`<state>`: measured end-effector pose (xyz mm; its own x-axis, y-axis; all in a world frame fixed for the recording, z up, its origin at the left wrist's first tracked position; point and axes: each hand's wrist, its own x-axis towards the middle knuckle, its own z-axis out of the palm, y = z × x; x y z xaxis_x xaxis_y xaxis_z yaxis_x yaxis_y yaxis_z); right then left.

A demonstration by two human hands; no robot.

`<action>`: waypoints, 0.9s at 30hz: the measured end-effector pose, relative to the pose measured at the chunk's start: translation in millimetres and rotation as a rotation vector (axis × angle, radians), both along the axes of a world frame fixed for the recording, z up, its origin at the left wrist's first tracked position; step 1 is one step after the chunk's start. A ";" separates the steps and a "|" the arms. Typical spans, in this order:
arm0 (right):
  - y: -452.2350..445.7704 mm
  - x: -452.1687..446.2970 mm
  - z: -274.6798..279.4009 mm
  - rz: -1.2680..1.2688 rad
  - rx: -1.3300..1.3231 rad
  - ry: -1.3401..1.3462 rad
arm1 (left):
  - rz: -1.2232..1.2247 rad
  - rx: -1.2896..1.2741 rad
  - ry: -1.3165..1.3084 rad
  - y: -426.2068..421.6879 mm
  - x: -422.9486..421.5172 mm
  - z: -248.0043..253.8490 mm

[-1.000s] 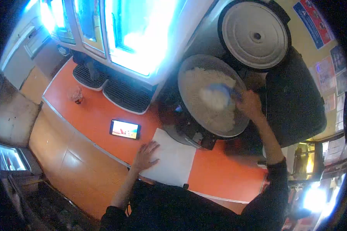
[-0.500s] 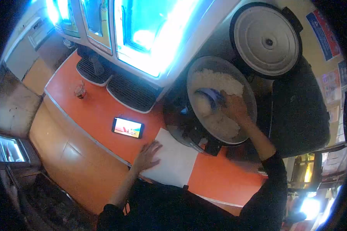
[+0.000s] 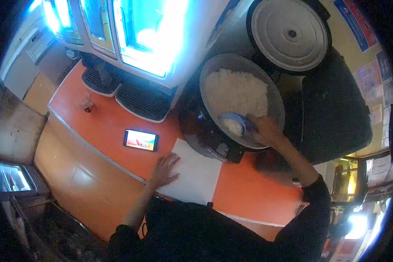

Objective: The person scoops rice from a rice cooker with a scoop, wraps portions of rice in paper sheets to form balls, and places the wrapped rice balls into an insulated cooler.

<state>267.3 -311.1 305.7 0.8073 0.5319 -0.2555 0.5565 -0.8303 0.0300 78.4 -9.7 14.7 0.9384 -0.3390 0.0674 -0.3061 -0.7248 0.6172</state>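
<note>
In the head view, the blue scoop (image 3: 240, 119) is now sitting closer to the near rim of the pot (image 3: 277, 105), carrying rice (image 3: 232, 127); I'm watching the right hand (image 3: 266, 131) gripping it, the left hand (image 3: 163, 171) lying, fingers parted, at the white sheet (image 3: 196, 174). Tilting over that rim could be spilling rice onto the counter (image 3: 253, 187).

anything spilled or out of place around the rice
No clear spill or damage shows around the rice. Only the phone seems a little out of place: its screen is lit and it lies on the orange counter near the left hand, among food equipment.
</note>
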 end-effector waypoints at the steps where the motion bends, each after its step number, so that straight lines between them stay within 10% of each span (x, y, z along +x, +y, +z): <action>1: 4.8 2.4 0.6 -0.042 -0.056 0.004 | 0.008 0.003 -0.005 0.5 1.3 1.4; 14: -58.0 9.2 -27.0 -0.130 0.191 -0.156 | -0.031 0.013 -0.031 2.4 -2.4 1.9; 20: -60.4 -42.4 45.3 -0.806 0.649 0.327 | -0.034 0.003 -0.049 -2.9 -3.3 3.2; 21: -78.4 -54.4 36.3 -0.263 0.488 -0.002 | -0.031 -0.025 -0.048 -4.8 -2.8 3.3; 23: -67.7 -98.6 34.8 -0.279 0.626 0.103 | -0.130 -0.011 -0.062 -11.9 3.9 5.2; 24: -47.4 -131.0 42.3 -0.858 0.896 0.537 | -0.223 0.000 -0.087 -14.2 4.7 5.1; 27: -41.9 -201.1 -8.6 -1.078 0.977 0.840 | -0.186 -0.043 -0.099 -20.9 5.0 4.9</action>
<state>66.2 -353.0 297.1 0.7044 0.0731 -0.7060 -0.6469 -0.3433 -0.6809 83.3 -30.6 19.6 0.8481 -0.5005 0.1738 -0.4926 -0.6241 0.6066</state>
